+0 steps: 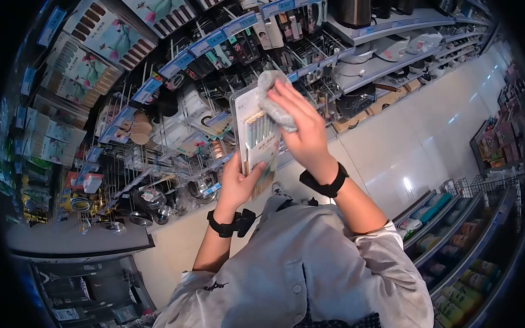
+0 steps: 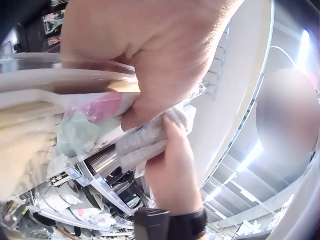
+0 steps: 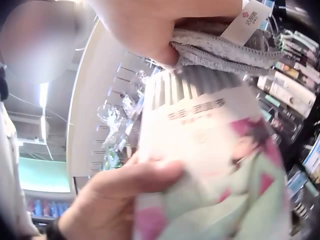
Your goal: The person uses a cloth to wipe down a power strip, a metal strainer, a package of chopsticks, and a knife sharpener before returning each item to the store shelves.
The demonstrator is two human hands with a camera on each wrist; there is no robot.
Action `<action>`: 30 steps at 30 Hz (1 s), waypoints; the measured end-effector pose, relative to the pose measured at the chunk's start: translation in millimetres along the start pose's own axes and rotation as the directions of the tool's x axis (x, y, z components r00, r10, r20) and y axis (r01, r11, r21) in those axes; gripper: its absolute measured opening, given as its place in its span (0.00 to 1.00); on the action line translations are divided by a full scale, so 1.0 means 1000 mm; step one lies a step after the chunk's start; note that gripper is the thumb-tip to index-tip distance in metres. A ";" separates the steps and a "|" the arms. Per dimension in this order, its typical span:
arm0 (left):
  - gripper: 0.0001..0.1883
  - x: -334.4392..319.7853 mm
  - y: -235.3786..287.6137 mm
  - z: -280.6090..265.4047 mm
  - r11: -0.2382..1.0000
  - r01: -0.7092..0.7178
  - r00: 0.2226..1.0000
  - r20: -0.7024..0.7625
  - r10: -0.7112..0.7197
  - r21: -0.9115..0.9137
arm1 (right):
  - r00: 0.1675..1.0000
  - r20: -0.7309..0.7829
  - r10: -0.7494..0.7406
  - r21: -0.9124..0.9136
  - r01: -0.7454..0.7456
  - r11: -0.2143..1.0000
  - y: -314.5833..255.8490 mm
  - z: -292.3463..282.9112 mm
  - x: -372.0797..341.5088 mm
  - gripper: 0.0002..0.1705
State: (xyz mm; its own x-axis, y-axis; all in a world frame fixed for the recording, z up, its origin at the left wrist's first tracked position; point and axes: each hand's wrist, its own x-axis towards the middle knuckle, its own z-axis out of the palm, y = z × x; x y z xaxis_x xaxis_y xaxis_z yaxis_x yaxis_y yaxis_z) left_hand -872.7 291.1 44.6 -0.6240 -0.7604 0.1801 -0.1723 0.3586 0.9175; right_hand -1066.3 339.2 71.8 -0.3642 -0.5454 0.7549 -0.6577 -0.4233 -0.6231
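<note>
My left hand grips a flat white pack of chopsticks by its lower part, the thumb lying across the printed front. The pack stands tilted in front of my chest, and a row of stick ends shows below its top edge. A folded grey cloth is held in my right hand at the upper right side of the pack. In the right wrist view the cloth lies over the top of the sticks, with a small white label on it. Its far side is hidden.
Shelves with blue price tags curve round ahead, hung with kitchen tools and packs. More boxed chopsticks stand at the upper left. Pans and kettles fill the shelf at upper right. Low racks of bottles flank the tiled floor.
</note>
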 end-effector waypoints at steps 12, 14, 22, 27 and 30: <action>0.22 -0.004 -0.011 -0.002 0.970 0.128 0.992 0.013 -0.128 -0.207 | 0.983 0.162 0.087 0.215 -0.122 0.969 0.020 0.004 0.000 0.34; 0.26 -0.003 -0.016 -0.004 0.957 0.102 0.993 -0.027 -0.113 -0.271 | 0.980 0.196 0.041 0.195 -0.080 0.978 0.018 0.009 -0.010 0.35; 0.25 0.003 -0.015 -0.012 0.943 -0.104 0.945 -0.328 -0.006 -0.317 | 0.947 0.290 0.141 0.044 -0.160 0.986 0.008 0.017 -0.059 0.29; 0.19 0.002 -0.018 -0.010 0.995 -0.045 0.977 -0.210 0.025 -0.092 | 0.912 0.323 0.254 0.147 -0.313 0.938 0.030 0.014 -0.060 0.26; 0.21 -0.001 -0.024 0.002 0.993 0.069 0.992 -0.095 -0.077 -0.091 | 0.941 0.213 0.261 0.282 -0.315 0.906 0.026 0.004 -0.028 0.24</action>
State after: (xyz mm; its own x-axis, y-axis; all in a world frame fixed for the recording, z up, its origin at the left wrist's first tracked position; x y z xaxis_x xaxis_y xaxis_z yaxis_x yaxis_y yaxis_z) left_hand -869.3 284.7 21.4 -0.5334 -0.8340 0.1415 -0.1443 0.2545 0.9562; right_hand -1070.8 340.2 33.4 -0.3738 -0.7783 0.5045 -0.2954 -0.4157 -0.8602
